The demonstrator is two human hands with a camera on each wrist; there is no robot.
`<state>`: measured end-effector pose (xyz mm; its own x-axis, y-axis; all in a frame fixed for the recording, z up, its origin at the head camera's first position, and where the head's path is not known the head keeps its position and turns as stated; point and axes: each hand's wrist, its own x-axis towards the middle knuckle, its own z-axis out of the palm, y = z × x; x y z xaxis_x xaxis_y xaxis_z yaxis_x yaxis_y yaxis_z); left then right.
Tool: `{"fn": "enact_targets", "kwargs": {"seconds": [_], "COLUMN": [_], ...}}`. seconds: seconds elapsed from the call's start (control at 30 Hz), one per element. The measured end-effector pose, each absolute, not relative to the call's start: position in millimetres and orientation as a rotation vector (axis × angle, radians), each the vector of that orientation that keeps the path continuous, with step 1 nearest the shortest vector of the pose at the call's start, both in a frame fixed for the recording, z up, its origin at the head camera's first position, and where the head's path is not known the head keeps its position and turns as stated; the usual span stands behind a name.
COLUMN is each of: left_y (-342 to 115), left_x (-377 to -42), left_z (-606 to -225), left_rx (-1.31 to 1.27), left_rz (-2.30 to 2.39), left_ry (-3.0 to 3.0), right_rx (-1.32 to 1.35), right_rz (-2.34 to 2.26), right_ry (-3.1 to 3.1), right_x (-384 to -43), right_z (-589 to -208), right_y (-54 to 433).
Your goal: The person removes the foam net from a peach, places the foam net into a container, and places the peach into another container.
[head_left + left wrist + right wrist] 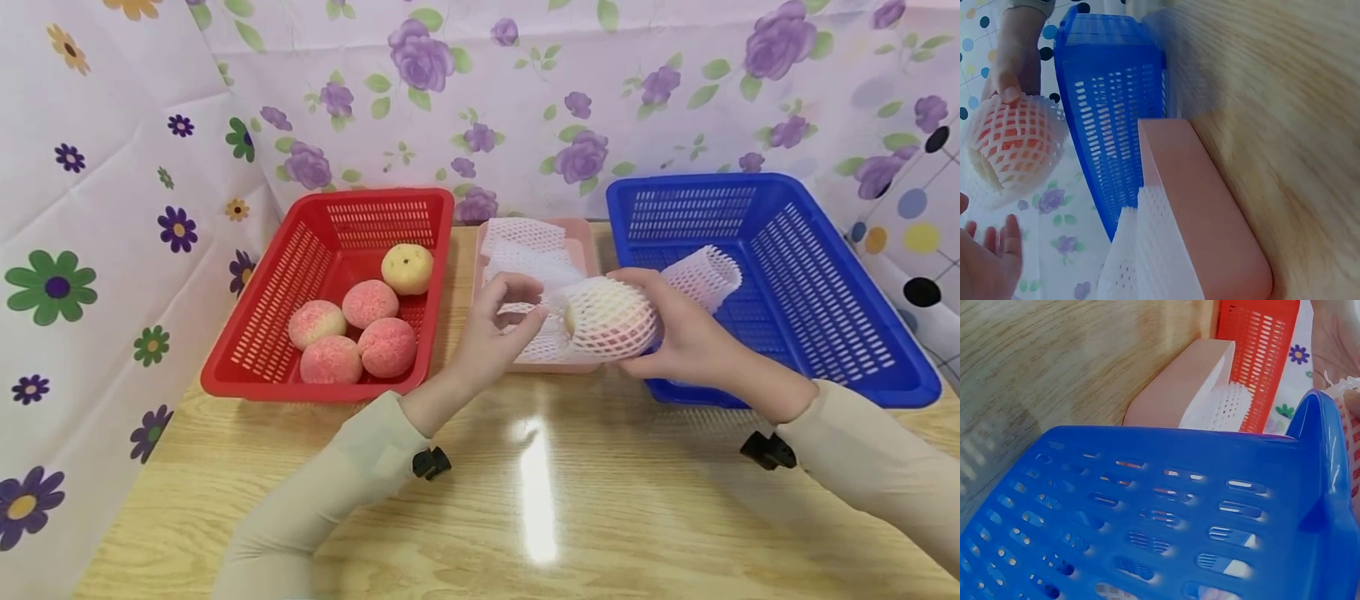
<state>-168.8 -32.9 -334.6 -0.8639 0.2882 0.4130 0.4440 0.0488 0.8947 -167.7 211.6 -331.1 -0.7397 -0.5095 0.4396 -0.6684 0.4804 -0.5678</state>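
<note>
A peach in a white foam net sleeve (607,321) is held up over the pink tray's right side by my right hand (678,329), thumb and fingers around its right end. Pale yellow fruit shows at the sleeve's left opening, also in the left wrist view. Just left of it, my left hand (491,333) holds nothing, its fingers loosely bent and apart from the sleeve (1019,140). Flat foam nets (528,246) lie in the pink tray (579,233) beneath. In the right wrist view, the blue basket's wall hides most of my right hand.
At left stands a red basket (217,379) with several peaches (387,347), one turned yellow side up (407,268). The blue basket (862,292) at right holds another foam net sleeve (705,279). Wooden table (465,517) extends in front; a floral curtain (525,100) hangs behind.
</note>
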Motion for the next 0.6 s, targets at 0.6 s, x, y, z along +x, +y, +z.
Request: {"fn": "enact_targets", "kwargs": {"seconds": [0.6], "left_y": [-36.0], "left_x": [-178.4], "left_z": [-332.6], "left_rx": [-1.392], "left_rz": [-1.212], "left_ry": [-2.046], "right_rx": [0.967], "right_rz": [1.308], "right_ry": [-2.572], "right_x": [-166.8], "right_z": [-325.7], "right_y": [211.2]}}
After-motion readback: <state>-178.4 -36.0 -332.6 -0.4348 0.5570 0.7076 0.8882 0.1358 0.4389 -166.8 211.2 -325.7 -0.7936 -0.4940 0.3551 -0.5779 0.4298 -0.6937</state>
